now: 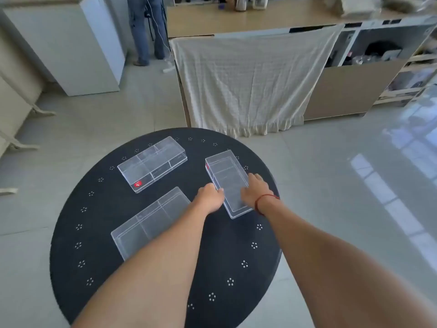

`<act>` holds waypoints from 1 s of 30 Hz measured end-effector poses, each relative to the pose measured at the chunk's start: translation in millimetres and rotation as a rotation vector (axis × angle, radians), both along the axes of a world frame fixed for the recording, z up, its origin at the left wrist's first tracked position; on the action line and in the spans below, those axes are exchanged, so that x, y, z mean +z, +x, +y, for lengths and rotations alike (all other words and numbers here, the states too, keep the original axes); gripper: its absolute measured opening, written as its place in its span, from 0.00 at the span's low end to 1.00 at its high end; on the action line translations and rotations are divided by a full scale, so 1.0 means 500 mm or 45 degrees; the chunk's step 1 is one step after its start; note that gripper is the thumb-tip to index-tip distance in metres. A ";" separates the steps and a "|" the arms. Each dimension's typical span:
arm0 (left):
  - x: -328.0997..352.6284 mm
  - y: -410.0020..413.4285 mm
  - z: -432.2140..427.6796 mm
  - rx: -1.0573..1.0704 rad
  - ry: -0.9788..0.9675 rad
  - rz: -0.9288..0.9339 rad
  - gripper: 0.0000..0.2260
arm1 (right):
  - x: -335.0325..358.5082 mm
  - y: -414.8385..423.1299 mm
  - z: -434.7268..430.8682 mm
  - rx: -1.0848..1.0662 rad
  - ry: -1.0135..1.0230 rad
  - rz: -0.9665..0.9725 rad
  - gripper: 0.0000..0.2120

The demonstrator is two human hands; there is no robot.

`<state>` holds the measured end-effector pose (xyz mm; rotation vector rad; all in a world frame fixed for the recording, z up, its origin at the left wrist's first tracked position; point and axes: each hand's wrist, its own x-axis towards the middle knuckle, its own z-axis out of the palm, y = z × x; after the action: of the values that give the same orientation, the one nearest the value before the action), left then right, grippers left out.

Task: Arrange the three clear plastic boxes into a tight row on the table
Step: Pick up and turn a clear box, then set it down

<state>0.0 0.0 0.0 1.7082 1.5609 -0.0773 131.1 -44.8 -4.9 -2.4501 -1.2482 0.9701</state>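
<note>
Three clear plastic boxes lie apart on a round black table point(236, 256). The right box point(224, 176) points away from me, with a red label on its far left side. My left hand point(209, 194) presses its near left edge and my right hand point(256, 190) grips its right side, fingers over the lid. The far left box point(152, 163) lies at an angle, a red sticker at its near corner. The near left box point(149, 223) also lies diagonally, and my left forearm covers part of it.
The black tabletop carries a ring of small white dot clusters near its rim. Beyond the table hangs a cream cloth point(248, 86) over a wooden counter. A white cabinet point(71, 46) and a standing person's legs point(147, 31) are at the back left.
</note>
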 end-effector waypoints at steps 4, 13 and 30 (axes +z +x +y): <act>-0.048 0.021 -0.006 0.103 -0.125 -0.016 0.26 | -0.062 0.009 -0.016 -0.162 0.032 0.114 0.21; -0.073 0.027 0.000 0.134 -0.152 -0.018 0.28 | -0.093 0.025 -0.048 -0.236 -0.013 0.445 0.19; -0.042 0.037 -0.008 -0.518 0.700 0.061 0.28 | -0.045 0.073 -0.056 -1.276 0.491 0.552 0.27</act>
<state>18.4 -4.0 -20.9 2.4561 1.3157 0.1182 167.5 -72.8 -27.2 -1.9721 0.0050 0.7701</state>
